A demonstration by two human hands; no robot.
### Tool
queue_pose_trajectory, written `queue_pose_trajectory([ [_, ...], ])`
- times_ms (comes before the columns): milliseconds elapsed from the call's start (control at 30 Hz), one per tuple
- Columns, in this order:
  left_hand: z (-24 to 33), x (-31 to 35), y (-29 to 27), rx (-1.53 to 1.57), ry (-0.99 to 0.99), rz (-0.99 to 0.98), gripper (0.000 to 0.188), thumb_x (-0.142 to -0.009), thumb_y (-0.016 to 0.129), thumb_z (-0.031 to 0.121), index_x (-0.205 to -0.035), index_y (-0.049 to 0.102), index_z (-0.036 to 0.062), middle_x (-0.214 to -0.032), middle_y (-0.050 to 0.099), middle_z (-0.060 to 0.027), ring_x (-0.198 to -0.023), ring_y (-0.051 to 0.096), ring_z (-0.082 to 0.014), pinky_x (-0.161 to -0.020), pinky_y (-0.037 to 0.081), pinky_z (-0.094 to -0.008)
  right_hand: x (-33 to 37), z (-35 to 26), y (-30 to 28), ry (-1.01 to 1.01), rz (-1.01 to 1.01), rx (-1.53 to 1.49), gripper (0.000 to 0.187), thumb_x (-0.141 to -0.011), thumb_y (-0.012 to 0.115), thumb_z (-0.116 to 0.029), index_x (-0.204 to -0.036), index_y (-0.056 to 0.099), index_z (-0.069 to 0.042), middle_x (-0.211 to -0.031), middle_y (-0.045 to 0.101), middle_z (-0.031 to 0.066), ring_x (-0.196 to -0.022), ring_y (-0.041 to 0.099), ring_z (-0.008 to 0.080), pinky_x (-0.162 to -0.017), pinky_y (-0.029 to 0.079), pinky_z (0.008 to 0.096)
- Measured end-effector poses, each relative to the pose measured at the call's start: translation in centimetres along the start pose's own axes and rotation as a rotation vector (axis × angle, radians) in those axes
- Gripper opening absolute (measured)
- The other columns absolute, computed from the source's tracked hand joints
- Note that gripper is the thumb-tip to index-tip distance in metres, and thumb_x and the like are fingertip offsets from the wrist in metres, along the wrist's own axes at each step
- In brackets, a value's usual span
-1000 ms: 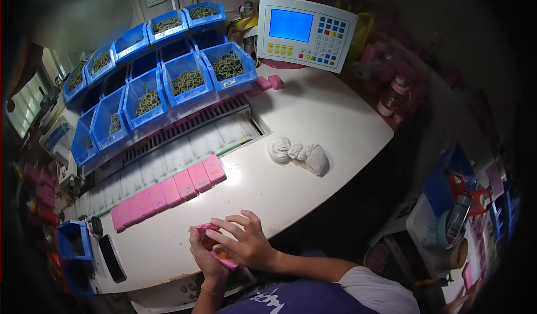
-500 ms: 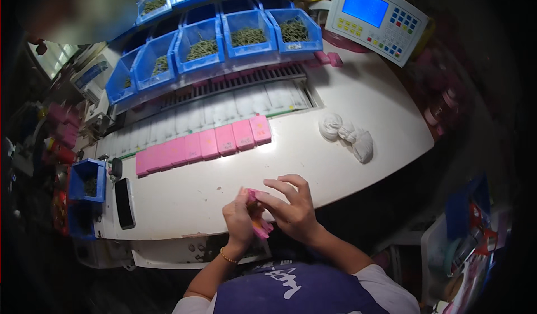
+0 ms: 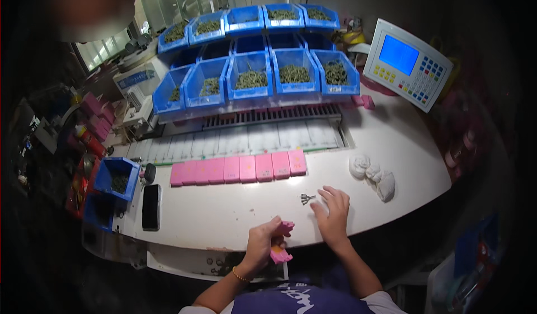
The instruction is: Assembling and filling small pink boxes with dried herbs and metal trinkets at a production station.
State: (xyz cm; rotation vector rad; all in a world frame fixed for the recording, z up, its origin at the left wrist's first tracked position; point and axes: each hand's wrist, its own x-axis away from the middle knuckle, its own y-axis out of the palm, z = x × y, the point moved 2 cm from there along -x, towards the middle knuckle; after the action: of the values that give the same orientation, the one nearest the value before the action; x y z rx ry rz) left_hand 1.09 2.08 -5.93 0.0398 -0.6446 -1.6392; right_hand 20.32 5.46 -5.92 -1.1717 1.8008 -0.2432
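Near the table's front edge my left hand is closed round a pink rubber mould, which looks parted into two pieces. One piece sticks out above the fingers and the other hangs below. My right hand is off to the right over the white table, with its fingers apart and nothing in them. Just beyond its fingertips lies a small dark, branched piece. Farther back stands a row of several pink blocks, side by side.
Blue bins of small greenish pieces stand in two tiers at the back. A control panel with a blue screen is at the back right. A knotted white cloth lies right; a phone and blue bins are left.
My right hand has let go of the pink mould and moved right. The dark branched piece now lies on the table. The mould stays in my left hand, and the view has shifted.
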Motion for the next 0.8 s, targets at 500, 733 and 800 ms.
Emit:
queue_pose_trajectory([
  [500, 2.4, 1.0, 0.2, -0.433, 0.515, -0.273, 0.069, -0.069, 0.076, 0.002, -0.135, 0.055, 0.0059, -0.112, 0.054, -0.0085, -0.105, 0.058, -0.0208, -0.097, 0.048, -0.0334, 5.1, -3.3, 0.3, 0.567, -0.936, -1.279, 0.033, -0.105, 0.045, -0.037, -0.112, 0.057, -0.006, -0.082, 0.058, -0.0004, -0.066, 0.052, 0.0069, -0.062, 0.042, 0.0203],
  [733, 1.4, 0.0, -0.4, 0.548, 0.143, 0.017, 0.077, -0.085, 0.040, 0.079, -0.099, 0.054, 0.0050, -0.065, 0.048, -0.0037, -0.052, 0.049, -0.0168, -0.053, 0.046, -0.0314, 5.2, -6.2, 1.1, 0.187, -1.001, -0.809, 0.035, -0.101, 0.051, -0.033, -0.116, 0.054, -0.001, -0.096, 0.064, 0.0165, -0.089, 0.062, 0.0265, -0.081, 0.047, 0.0362],
  [800, 2.0, 0.1, 0.1, 0.455, 0.080, 0.040, 0.077, -0.086, 0.038, 0.080, -0.097, 0.054, 0.0050, -0.061, 0.046, -0.0040, -0.047, 0.047, -0.0171, -0.048, 0.044, -0.0327, 4.3, -5.4, 0.2, 0.179, -1.048, -0.642, 0.034, -0.100, 0.052, -0.032, -0.113, 0.056, -0.001, -0.100, 0.063, 0.0227, -0.095, 0.062, 0.0335, -0.085, 0.048, 0.0401],
])
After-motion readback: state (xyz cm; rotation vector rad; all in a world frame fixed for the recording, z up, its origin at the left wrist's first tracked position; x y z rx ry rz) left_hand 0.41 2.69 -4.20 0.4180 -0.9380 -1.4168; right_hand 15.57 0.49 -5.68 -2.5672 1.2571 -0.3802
